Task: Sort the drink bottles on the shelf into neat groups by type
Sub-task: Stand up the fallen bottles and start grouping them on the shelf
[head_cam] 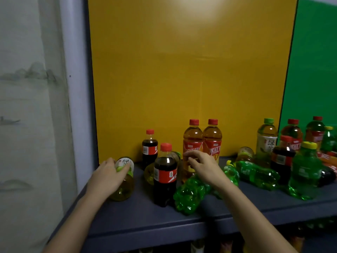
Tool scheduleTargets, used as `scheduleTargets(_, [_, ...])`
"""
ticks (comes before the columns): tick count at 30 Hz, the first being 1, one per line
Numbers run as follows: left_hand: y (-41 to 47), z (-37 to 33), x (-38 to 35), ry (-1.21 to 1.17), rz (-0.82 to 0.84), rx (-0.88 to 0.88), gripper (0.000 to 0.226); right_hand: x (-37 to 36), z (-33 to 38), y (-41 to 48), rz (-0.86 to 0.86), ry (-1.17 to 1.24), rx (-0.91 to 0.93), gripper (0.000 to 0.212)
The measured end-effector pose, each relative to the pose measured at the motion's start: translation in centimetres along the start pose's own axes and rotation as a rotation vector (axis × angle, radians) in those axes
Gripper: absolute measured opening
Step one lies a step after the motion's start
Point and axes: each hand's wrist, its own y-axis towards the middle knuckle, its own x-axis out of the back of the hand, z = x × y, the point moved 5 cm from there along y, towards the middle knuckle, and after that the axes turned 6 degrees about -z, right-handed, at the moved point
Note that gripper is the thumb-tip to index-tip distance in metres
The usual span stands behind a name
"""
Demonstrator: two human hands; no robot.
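Drink bottles crowd a dark blue shelf (138, 218). My left hand (106, 177) grips the labelled upper part of a tilted green tea bottle (125, 187) at the shelf's left end. My right hand (204, 168) reaches over a lying green soda bottle (191, 195), its fingers and thumb curled on the lower part of an upright iced tea bottle (192, 137). A second iced tea bottle (212, 138) stands beside that one. Two cola bottles stand between my hands, one in front (165, 178) and one behind (149, 148). Another green tea bottle (149, 173) lies behind the front cola.
On the right is a mixed cluster: a lying green soda bottle (257, 174), an upright green soda bottle (304, 174), an upright green tea bottle (266, 141), a cola bottle (282, 157) and red-capped tea bottles. A yellow back panel (182, 79) and grey left wall (76, 106) bound the shelf.
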Motion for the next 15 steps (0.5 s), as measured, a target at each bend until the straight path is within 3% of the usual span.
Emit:
scheduleTargets(4, [3.1, 0.8, -2.7, 0.078, 0.26, 0.196, 0.083, -1.2, -0.1, 2.1, 0.045, 0.012, 0.019, 0.031])
scheduleTargets(7, [4.5, 1.3, -3.9, -0.057, 0.41, 0.309, 0.094, -2.6, -0.2, 3.4, 0.169, 0.053, -0.028, 0.034])
scheduleTargets(11, [4.9, 1.7, -5.0, -0.276, 0.553, 0.344, 0.073, -5.0, -0.8, 4.4, 0.363, 0.18, -0.21, 0.041])
scheduleTargets(15, [5.2, 2.0, -5.1, -0.338, 0.546, 0.31, 0.051, -6.9, -0.6, 5.1, 0.509, 0.313, -0.344, 0.035])
